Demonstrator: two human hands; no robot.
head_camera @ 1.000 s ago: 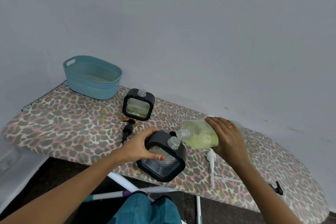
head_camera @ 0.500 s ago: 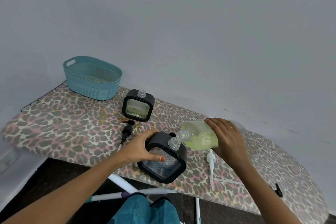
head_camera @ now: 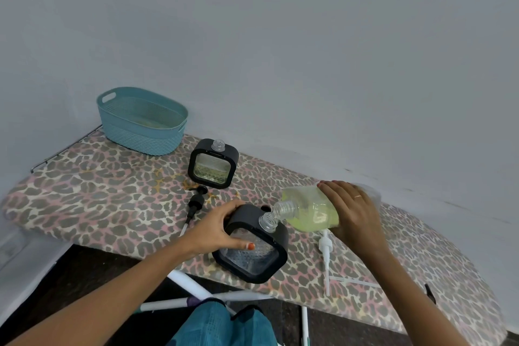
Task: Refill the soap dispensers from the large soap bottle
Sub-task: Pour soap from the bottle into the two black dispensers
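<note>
Left hand (head_camera: pixel 216 230): my fingers wrap the tilted dispenser (head_camera: pixel 247 260), lower centre.
Right hand (head_camera: pixel 351 213): I grip the bottle (head_camera: pixel 309 212), tipped, neck at the dispenser's mouth.
Other dispenser (head_camera: pixel 213 164): upright, frame centre.

Plain grey wall (head_camera: pixel 280 36), dark floor (head_camera: pixel 84 289)

home laundry corner, leopard-print ironing board (head_camera: pixel 106 196) against bare wall, teal plastic basket (head_camera: pixel 140 132)
</note>
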